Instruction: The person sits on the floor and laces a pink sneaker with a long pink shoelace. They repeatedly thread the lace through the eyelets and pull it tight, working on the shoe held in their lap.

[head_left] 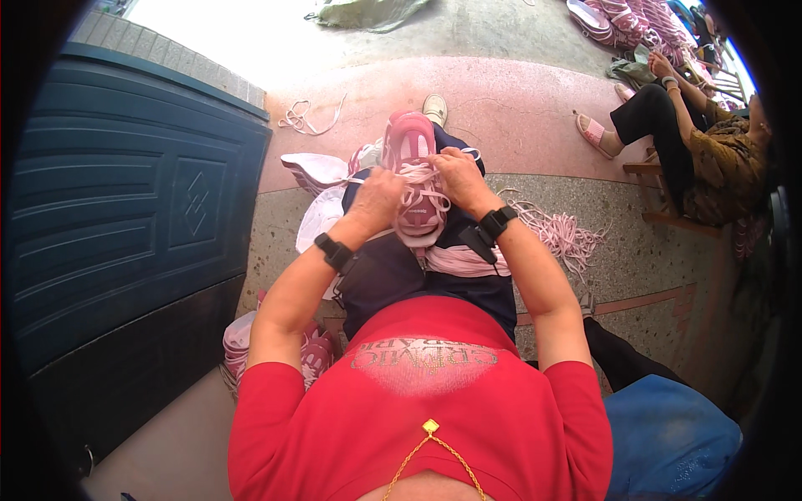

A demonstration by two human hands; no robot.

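Note:
A pink and white sneaker [420, 209] rests on my lap between my knees, its toe pointing away from me. Pale pink shoelaces [415, 173] cross its front and stand up in loose loops. My left hand [380, 197] is closed at the sneaker's left side, fingers pinched on a lace. On the other side my right hand [459, 177] pinches a lace too, near the upper eyelets. The fingertips of both hands are partly hidden. A bundle of pink laces [468, 260] lies across my right thigh.
More shoes [316, 171] lie left of my legs, others [317, 346] by my left elbow. Loose laces [561, 234] are heaped at right; one lace [309, 118] lies ahead. A blue door [142, 167] stands left. At right a person [725, 163] sits on a wooden stool [681, 221].

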